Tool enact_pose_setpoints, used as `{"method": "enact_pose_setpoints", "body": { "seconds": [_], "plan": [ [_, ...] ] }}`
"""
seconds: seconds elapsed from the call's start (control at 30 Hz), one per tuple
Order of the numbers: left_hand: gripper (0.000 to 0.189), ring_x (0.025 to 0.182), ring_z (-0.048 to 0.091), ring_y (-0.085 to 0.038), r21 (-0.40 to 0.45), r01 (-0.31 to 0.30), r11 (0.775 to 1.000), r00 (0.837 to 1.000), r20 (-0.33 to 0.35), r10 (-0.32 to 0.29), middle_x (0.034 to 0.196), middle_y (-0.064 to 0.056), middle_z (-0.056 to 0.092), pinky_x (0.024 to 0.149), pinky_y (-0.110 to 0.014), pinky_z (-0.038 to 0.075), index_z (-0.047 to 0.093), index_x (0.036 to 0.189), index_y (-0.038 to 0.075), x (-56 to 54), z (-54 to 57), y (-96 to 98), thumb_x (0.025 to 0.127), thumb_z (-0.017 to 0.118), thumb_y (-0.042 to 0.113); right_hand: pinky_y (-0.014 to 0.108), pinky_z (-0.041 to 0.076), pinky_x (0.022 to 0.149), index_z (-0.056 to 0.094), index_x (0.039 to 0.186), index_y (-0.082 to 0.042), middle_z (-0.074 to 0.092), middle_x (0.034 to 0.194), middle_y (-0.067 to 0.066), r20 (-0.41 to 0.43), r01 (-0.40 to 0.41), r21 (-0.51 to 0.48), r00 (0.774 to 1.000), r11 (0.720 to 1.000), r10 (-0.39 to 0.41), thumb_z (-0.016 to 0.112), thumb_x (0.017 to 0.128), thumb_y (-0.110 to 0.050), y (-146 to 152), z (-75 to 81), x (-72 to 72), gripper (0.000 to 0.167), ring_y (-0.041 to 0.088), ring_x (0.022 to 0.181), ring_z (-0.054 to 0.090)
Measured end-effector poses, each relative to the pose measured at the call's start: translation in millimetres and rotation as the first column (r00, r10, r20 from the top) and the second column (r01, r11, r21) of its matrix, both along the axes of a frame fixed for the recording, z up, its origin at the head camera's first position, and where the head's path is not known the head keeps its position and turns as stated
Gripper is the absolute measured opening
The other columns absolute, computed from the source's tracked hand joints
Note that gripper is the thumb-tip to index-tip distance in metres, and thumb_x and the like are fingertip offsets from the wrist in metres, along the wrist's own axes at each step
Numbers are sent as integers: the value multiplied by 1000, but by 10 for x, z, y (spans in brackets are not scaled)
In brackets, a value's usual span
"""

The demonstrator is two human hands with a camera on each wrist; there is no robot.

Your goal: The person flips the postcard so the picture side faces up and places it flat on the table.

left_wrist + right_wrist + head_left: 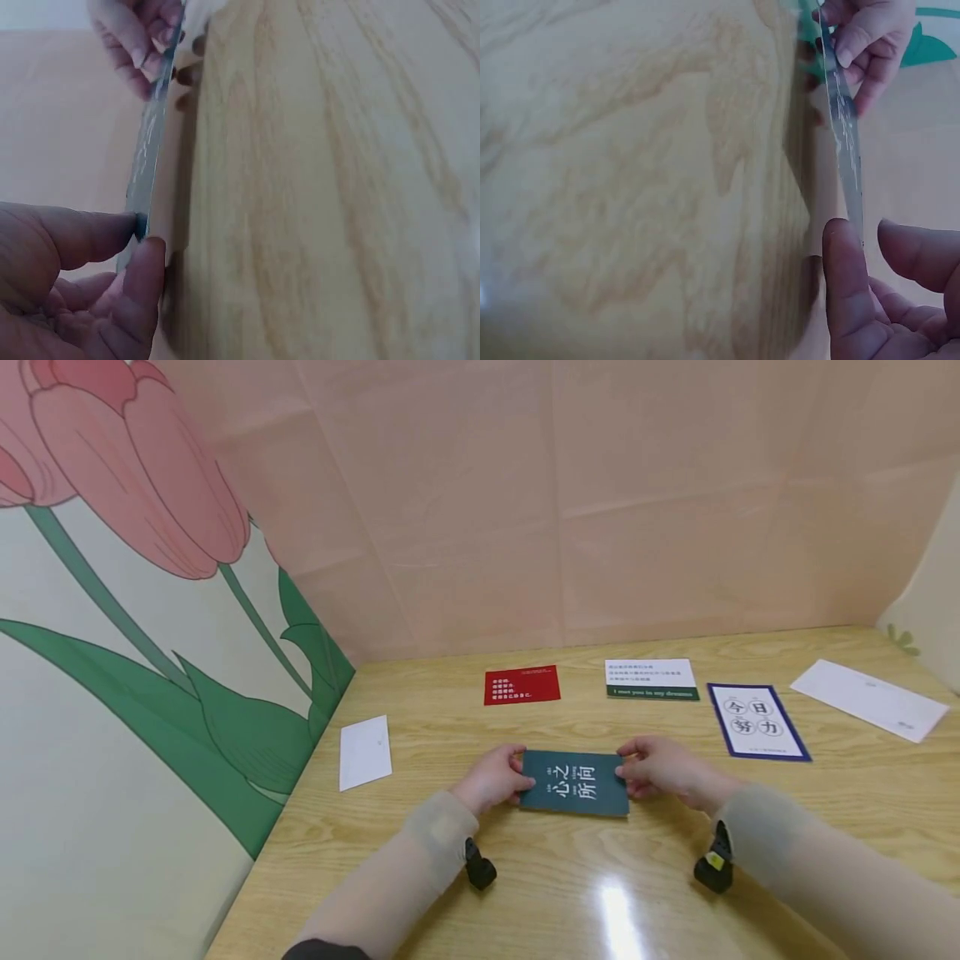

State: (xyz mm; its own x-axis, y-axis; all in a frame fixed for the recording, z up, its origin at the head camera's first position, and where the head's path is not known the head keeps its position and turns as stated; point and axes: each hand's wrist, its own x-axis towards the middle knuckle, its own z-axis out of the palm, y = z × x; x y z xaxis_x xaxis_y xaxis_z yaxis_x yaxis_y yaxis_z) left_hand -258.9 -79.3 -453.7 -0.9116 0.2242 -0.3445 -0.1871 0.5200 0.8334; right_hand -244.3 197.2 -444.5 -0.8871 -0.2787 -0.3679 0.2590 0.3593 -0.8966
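Between my two hands a dark teal card with white Chinese characters is held, its lettering turned sideways in the head view. My left hand pinches its left end, thumb on the printed face and fingers beneath. At the other end my right hand grips the card, thumb over the right edge and fingers below. Both wrist views show the card edge-on, close over the tabletop, with dark reflections of fingers on the wood beside it.
The wooden table carries a red card, a white and green card, a blue-bordered card, a white card at right and another white card at left. A pink backdrop stands behind; a tulip-printed sheet hangs left.
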Motion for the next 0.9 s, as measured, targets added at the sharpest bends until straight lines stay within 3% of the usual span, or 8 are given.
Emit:
{"method": "enact_pose_setpoints", "body": {
  "seconds": [0.33, 0.5, 0.77, 0.83, 0.9],
  "plan": [
    [60, 83, 55, -20, -124, 25, 992, 998, -48, -31, 100, -6, 51, 66, -28, 52, 47, 141, 11, 9, 7, 43, 86, 73, 11, 35, 55, 77, 42, 130, 9, 51, 96, 16, 10, -12, 103, 1000, 995, 11, 67, 86, -2, -46, 4, -13, 52, 23, 84, 59],
    [61, 93, 52, -19, -214, 58, 975, 994, -82, -77, 106, -4, 49, 69, -27, 52, 48, 141, 11, 9, 1, 67, 86, 73, 14, 34, 54, 75, 45, 127, 7, 50, 95, 16, -3, -10, 181, 1000, 983, 11, 68, 84, -2, -71, 20, -18, 49, 24, 83, 57],
    [68, 98, 51, -16, -375, 74, 924, 979, -149, -139, 117, -3, 49, 94, -33, 46, 42, 146, 16, 13, -34, 116, 87, 73, 25, 32, 52, 69, 50, 124, 5, 54, 98, 16, -44, -6, 299, 999, 954, 20, 69, 85, -6, -99, -3, -27, 44, 23, 79, 58],
    [65, 99, 50, -15, -415, 82, 906, 970, -177, -169, 119, -4, 48, 95, -33, 47, 45, 144, 17, 54, -13, 137, 87, 73, 28, 33, 51, 69, 53, 122, 4, 57, 99, 14, -91, -18, 345, 994, 938, 53, 69, 86, -8, -99, -12, -22, 42, 23, 79, 57],
    [60, 100, 49, -14, -466, 109, 878, 950, -211, -230, 119, -3, 48, 94, -31, 46, 50, 141, 19, 111, 14, 159, 87, 72, 32, 35, 50, 72, 57, 120, 2, 59, 99, 12, -157, -33, 398, 982, 917, 103, 70, 86, -11, -98, -18, -16, 38, 23, 82, 57]
  ]
}}
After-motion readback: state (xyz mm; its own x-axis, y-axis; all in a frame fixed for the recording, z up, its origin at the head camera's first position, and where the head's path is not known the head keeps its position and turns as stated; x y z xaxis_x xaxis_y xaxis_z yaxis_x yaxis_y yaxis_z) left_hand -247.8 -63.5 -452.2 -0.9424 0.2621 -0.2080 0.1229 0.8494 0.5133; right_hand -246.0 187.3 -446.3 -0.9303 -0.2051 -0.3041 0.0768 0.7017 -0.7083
